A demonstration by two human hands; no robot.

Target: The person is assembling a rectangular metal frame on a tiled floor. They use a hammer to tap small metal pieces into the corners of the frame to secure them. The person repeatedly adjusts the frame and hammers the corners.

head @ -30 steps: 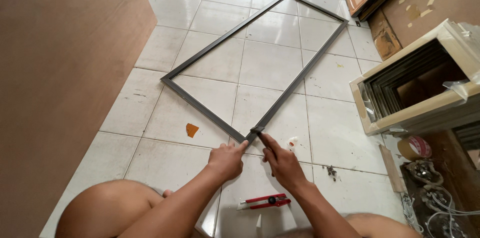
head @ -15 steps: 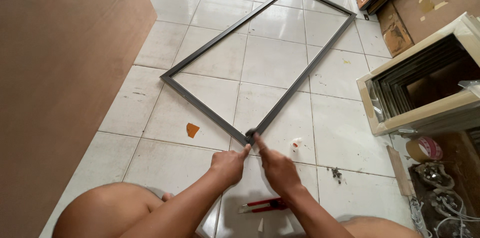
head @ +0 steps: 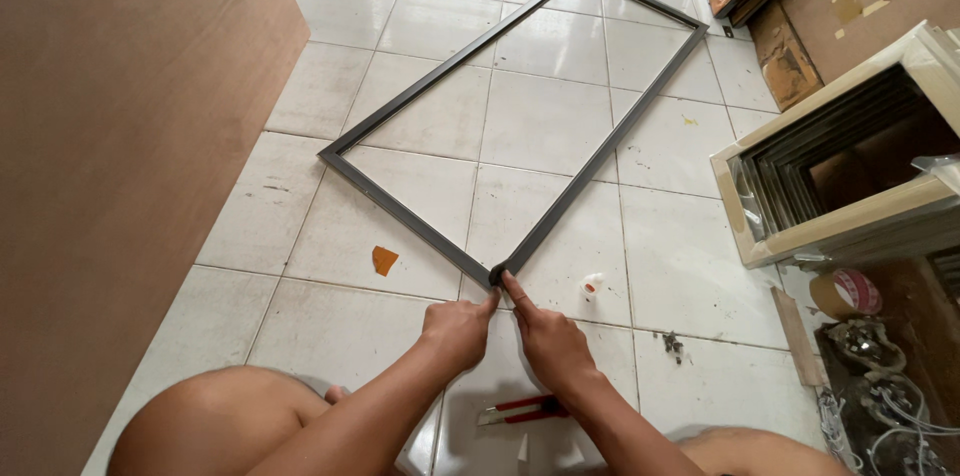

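Flat, dark frame (head: pixel 560 191) angling up-right, near corner in both hands' (head: pixel 458 329) (head: pixel 548 341) pinching grip.

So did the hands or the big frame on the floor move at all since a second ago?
Hardly. Both hands stay at the near corner of the dark frame, left hand and right hand with fingertips pressed on it. The frame lies flat on the white tiles as before; only the view shifted a little. The red cutter, the orange scrap and the small bottle have not moved.
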